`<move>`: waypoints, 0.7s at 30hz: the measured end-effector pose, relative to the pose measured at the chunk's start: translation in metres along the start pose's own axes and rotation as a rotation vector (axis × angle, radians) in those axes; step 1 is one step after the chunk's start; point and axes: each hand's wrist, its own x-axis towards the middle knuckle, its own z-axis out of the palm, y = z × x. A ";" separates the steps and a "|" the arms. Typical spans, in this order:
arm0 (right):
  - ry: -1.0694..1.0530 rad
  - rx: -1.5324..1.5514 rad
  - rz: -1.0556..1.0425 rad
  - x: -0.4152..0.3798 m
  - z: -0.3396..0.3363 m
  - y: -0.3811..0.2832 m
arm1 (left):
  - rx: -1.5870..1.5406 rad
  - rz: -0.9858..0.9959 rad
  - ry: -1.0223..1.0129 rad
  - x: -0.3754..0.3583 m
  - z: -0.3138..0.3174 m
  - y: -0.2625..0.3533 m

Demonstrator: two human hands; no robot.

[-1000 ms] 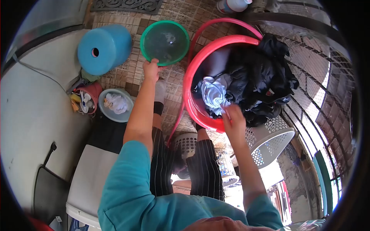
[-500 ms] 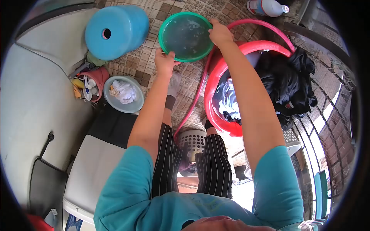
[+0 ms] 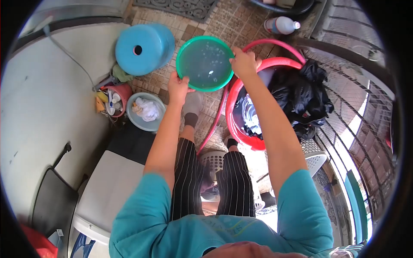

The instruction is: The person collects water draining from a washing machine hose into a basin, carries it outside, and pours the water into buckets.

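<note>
Pinched at the rim by the left hand (image 3: 177,89) between seven and eight o'clock and the right hand (image 3: 244,64) at three, one green basin (image 3: 205,38) of cloudy liquid (image 3: 202,64) is held ahead at twelve, two arms (image 3: 165,133) outstretched. At the basin's four o'clock, one red tub (image 3: 231,114) of dark clothes (image 3: 297,94) is seen. Whether the floor (image 3: 236,26) is touched by the basin is hard to tell.

Green basin (image 3: 182,81) underside hidden. Lt cloth (image 3: 249,112) in red tub (image 3: 231,112) partly behind R forearm (image 3: 277,122); blk clothes (image 3: 301,92) cover tub's rt rim. Mat (image 3: 178,7) & blk basin (image 3: 299,8) cut off at top.
</note>
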 end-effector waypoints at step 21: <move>0.139 0.322 0.106 -0.263 -0.311 -0.099 | 0.146 0.178 -0.203 -0.258 -0.058 0.328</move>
